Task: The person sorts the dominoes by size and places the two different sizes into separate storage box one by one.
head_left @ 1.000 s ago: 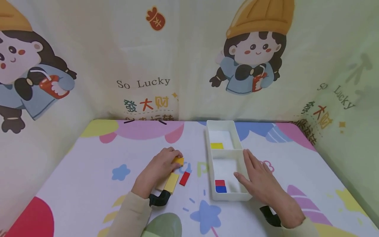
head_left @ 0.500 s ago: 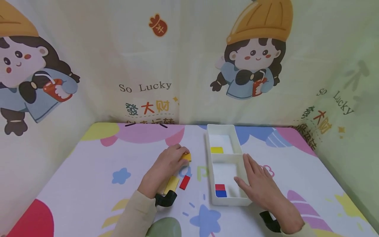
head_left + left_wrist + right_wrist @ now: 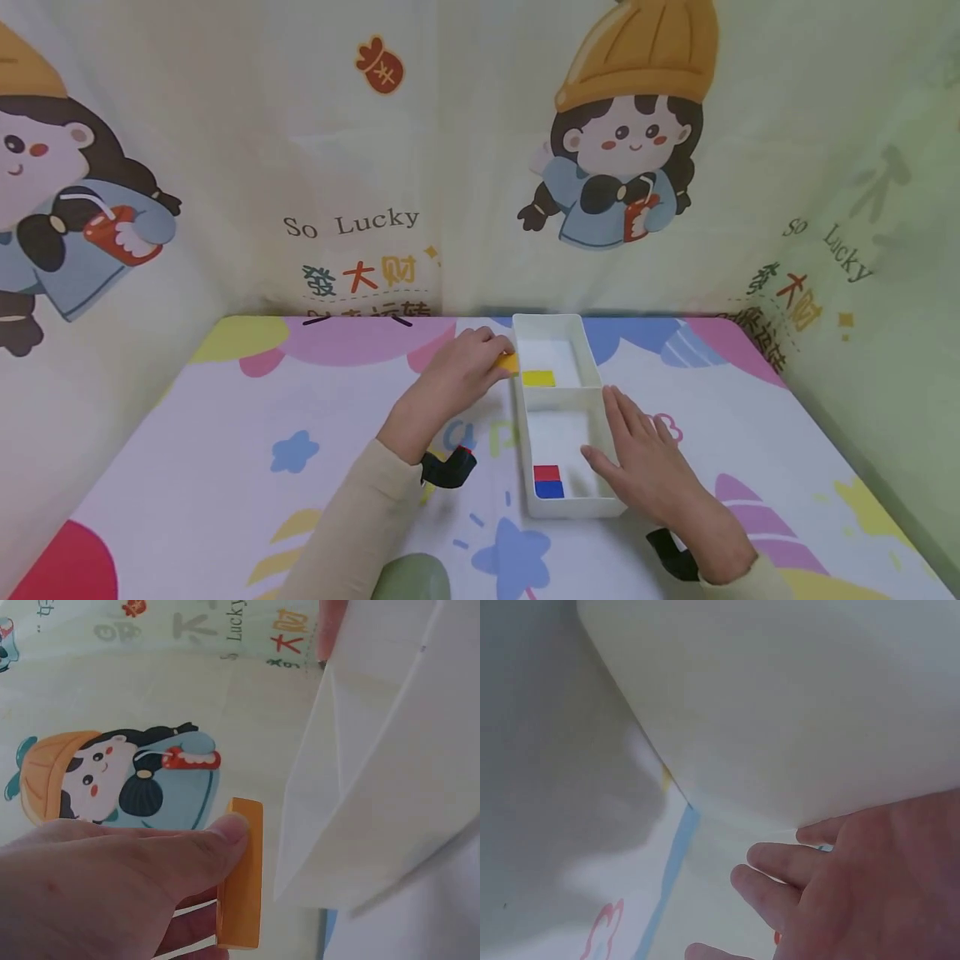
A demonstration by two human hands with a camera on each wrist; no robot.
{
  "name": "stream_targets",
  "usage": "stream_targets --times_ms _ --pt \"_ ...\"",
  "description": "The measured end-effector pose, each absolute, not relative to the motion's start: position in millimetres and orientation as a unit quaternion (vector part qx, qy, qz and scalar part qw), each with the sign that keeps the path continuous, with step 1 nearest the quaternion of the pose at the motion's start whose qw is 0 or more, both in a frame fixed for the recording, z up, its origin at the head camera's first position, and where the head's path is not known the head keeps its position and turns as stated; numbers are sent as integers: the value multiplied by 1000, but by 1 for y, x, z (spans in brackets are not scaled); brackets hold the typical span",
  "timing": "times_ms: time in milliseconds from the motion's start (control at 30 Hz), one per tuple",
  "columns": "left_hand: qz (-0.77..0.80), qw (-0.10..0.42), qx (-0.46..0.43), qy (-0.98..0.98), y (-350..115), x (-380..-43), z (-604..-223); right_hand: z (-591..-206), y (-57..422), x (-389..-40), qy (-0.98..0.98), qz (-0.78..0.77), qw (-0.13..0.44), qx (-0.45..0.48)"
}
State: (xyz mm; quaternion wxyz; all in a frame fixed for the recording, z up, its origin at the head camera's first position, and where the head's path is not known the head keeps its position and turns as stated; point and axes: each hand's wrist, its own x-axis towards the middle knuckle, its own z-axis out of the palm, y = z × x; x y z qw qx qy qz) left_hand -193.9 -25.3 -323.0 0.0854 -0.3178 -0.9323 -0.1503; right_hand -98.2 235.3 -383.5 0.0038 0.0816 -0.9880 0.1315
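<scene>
My left hand (image 3: 453, 375) pinches an orange block (image 3: 245, 877) between thumb and fingers, just beside the left wall of the white two-compartment box (image 3: 573, 508). In the far compartment lies a yellow block (image 3: 538, 379) by the left wall. The near compartment has a red block (image 3: 547, 472) and a blue block (image 3: 549, 489) side by side in its front left corner. My right hand (image 3: 648, 458) is at the box's right side, fingers extended along the outer wall and thumb over the near compartment; in the right wrist view it holds nothing.
Behind my left wrist, slivers of a yellow piece (image 3: 428, 493) and a red piece (image 3: 467, 450) show on the patterned tabletop (image 3: 202, 442); their remainder is hidden. A black wrist strap part (image 3: 450, 469) sits under the left wrist. A printed curtain (image 3: 480, 167) stands behind.
Carrying the orange block, my left hand has moved away from the loose pieces, forward and right to the box's far compartment. The right hand stays against the box.
</scene>
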Motion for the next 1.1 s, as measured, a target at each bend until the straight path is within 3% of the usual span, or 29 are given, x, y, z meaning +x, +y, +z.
stream_targets --times_ms 467,1100 --pt "-122 1 -346 -930 21 -218 -312 -382 234 -99 -989 124 -1 76" --pt "-42 -2 -352 -935 60 -237 -327 -382 233 -98 -988 130 5 80"
